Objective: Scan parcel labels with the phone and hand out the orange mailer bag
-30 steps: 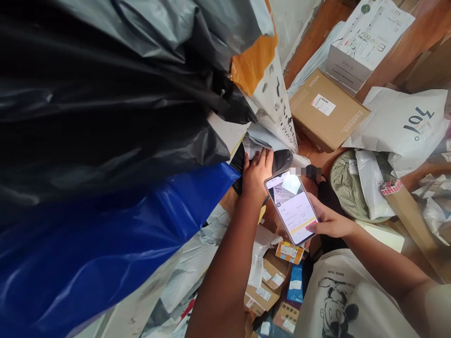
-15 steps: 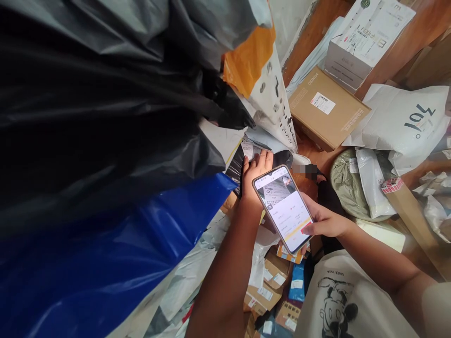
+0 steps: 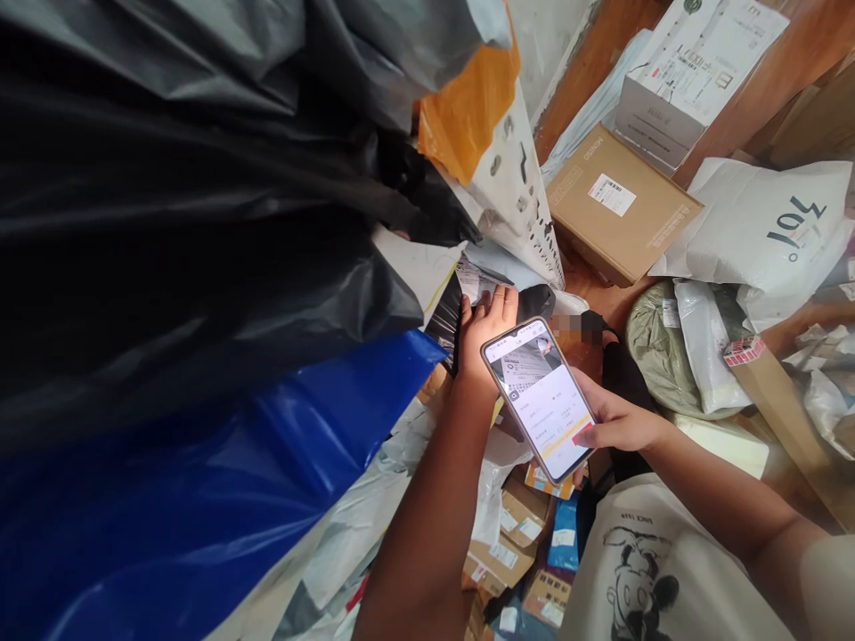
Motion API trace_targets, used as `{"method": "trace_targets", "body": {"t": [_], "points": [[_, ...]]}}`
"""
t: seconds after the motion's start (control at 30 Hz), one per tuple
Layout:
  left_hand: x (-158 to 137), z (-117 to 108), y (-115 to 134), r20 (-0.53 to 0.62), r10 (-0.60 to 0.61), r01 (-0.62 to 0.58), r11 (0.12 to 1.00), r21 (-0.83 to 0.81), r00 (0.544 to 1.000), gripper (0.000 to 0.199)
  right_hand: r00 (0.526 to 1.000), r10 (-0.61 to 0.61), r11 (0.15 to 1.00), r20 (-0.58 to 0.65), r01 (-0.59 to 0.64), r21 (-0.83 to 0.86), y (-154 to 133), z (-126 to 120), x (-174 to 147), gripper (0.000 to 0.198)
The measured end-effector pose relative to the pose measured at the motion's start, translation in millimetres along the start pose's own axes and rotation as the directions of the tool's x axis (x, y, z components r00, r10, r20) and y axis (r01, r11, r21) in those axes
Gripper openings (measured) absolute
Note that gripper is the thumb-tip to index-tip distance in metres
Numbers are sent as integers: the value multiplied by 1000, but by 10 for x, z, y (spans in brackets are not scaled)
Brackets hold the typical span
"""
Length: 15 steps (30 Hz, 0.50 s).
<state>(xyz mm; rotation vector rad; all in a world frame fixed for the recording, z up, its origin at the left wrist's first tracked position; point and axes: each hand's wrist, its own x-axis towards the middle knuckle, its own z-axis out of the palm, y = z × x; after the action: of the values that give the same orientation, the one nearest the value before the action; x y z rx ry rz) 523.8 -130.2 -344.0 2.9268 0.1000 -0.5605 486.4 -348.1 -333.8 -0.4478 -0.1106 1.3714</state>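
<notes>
**Phone (image 3: 534, 401) gripped in the right hand (image 3: 618, 422), left hand (image 3: 486, 334) on a black plastic parcel (image 3: 443, 328)**

The left hand lies flat, fingers slightly apart, on the black plastic parcel, just below its printed white label (image 3: 476, 279). The right hand is clamped around the phone, its thumb over a red button at the screen's lower end; the screen shows a label picture above a white form with a yellow strip. The phone's upper edge overlaps the left wrist in view.

MINISO reads on the brown carton (image 3: 621, 227), which bears a barcode label (image 3: 612, 195). Beside it, a white printed box (image 3: 704, 67) carries gold characters, and a white bag (image 3: 754, 236) has bold dark lettering; both are hard to read from here. SINCE is legible on the shirt (image 3: 601, 552).

Black plastic (image 3: 200, 258) and blue plastic (image 3: 220, 481) crowd the left side, their edges ending near the left hand. Bare reddish-brown floor (image 3: 745, 105) shows between the white printed box and the white bag.
</notes>
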Motion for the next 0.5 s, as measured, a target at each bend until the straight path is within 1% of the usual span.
{"method": "trace_targets", "body": {"t": [0.17,0.33,0.43,0.47,0.5], "points": [[-11,45,-29,-25,13,-13,1000,-16,1000,55,1000,-21,1000,9,21,16,-21,11,8,83],[16,77,-22,-62,25,-28,998,-55,998,51,1000,-11,1000,-1,11,8,18,10,5,87],[26,134,-50,-125,17,-34,990,-139,992,49,999,-24,998,-23,25,59,61,9,-3,90],[23,141,-60,-161,-12,-20,981,-195,987,46,998,-43,996,-35,46,77,73,7,-12,91],[17,131,-67,-228,-61,-1,965,-263,972,45,997,-67,993,-47,71,89,80,2,-27,91]]}}
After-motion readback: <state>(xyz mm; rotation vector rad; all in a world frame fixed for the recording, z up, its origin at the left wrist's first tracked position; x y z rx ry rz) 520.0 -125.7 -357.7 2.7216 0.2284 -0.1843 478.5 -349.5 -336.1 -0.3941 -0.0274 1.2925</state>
